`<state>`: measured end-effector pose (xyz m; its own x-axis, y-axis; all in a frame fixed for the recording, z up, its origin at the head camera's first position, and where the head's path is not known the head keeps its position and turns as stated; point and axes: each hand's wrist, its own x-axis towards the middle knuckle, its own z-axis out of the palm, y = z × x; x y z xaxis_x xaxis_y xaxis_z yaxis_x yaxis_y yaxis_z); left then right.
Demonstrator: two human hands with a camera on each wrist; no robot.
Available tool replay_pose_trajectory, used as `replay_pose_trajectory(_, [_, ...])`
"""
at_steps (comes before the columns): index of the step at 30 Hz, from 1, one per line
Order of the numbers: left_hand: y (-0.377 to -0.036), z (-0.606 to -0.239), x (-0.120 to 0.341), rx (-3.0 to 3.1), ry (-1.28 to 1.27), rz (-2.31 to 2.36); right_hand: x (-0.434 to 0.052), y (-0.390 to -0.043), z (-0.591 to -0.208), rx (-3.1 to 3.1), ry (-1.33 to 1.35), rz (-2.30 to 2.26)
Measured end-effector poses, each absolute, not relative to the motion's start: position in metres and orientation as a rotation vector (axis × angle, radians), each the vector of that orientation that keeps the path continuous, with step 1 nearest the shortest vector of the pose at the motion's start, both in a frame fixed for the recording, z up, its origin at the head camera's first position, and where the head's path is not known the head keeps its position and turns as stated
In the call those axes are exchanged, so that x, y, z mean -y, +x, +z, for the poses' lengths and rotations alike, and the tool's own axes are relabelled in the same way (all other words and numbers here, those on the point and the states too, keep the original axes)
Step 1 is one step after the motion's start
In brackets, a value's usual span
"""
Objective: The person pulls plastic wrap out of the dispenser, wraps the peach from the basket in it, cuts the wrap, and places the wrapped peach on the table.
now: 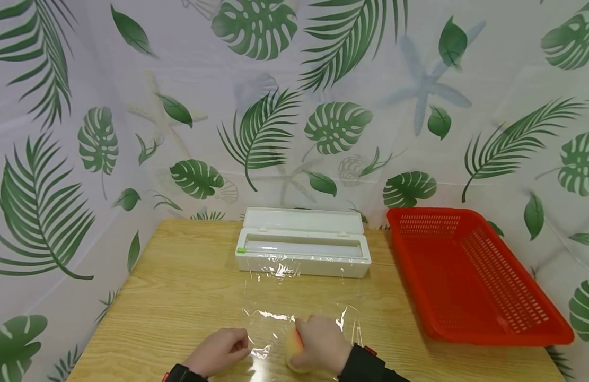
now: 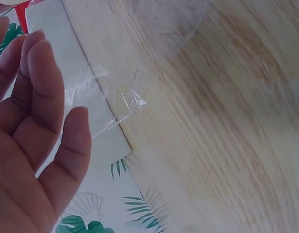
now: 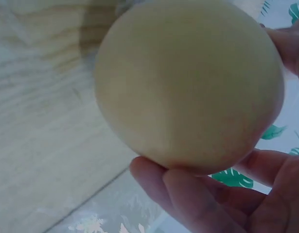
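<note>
My right hand [image 1: 323,344] grips a round, pale yellow peach [image 1: 292,350] with a reddish blush. In the right wrist view, fingers and thumb hold the peach [image 3: 188,87] from opposite sides. A sheet of clear cling film [image 1: 273,315] stretches from the white dispenser box [image 1: 304,267] toward me, with the peach over its near part. Left of the peach, my left hand [image 1: 220,350] has its fingers loosely bent. The left wrist view shows nothing held by that hand [image 2: 27,131]; crinkled cling film [image 2: 132,101] lies beyond its fingers.
The box's lid [image 1: 304,220] stands open at the back, showing a film roll [image 1: 299,249] inside. A red plastic basket [image 1: 466,281] occupies the right side of the wooden table [image 1: 179,286]. Leaf-printed cloth [image 1: 275,175] hangs behind and beside the table.
</note>
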<state>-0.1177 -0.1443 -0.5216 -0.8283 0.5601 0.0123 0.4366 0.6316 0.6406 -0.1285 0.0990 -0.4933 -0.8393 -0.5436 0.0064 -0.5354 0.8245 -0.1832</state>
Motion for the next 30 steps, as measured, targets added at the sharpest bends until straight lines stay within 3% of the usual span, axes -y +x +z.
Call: replay_pose_trajectory(30, [-0.113,-0.533,0.134,-2.633,0.883,0.957,-0.101,-0.123,-0.514,-2.988,-0.901,-0.263])
